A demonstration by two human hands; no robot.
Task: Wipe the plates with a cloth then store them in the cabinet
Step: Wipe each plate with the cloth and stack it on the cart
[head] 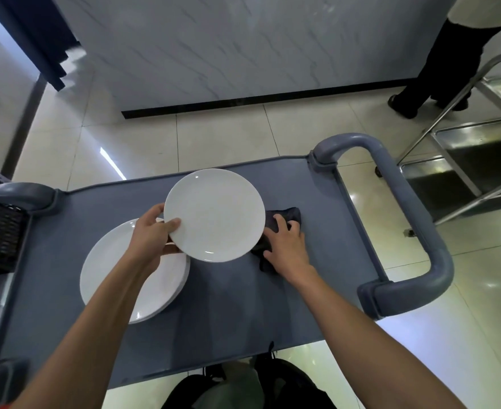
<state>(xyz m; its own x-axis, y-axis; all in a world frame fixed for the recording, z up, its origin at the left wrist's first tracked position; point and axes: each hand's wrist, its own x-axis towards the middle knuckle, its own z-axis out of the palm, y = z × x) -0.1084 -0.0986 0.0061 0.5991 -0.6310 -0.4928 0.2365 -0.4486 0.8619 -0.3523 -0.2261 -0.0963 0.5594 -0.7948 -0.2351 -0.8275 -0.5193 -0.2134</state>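
Plate [215, 214], white, round, held above grey cart top [326, 225], tilted toward camera. Left hand [151, 234] grips its left rim, thumb on upper face, fingers curled beneath. Stack of white plates [119, 278] lies on cart below left hand. Right hand [286, 245] rests on dark cloth [290, 215] just right of held plate, fingers curled into fabric. Cart handle [402, 202] loops at right. Steel trolley [473, 149] beyond, another person's legs [438, 69] beside it.
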